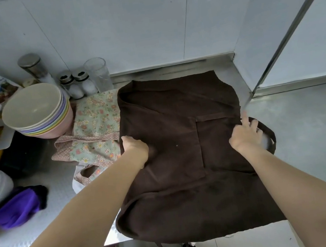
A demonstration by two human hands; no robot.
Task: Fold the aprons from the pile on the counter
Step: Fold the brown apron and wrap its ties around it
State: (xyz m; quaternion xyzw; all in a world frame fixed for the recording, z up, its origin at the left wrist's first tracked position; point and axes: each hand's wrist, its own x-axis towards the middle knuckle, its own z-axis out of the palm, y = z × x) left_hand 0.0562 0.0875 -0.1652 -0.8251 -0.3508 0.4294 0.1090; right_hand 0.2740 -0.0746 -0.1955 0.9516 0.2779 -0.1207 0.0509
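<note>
Our left hand (135,146) grips the dark brown cloth apron's (181,141) left edge on the steel desk (306,123); right hand (246,134) open, fingers spread at its right edge.

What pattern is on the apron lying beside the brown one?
A small floral print on pale green, with pink dotted trim, on the floral apron; the head view shows it.

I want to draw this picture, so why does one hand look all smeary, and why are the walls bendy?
In the head view, the right hand is smeared by motion blur at its fingers, over the brown apron; the left hand looks sharper. The wide-angle lens bends the wall lines and the metal post. The light is soft, with faint glare on the counter.
</note>
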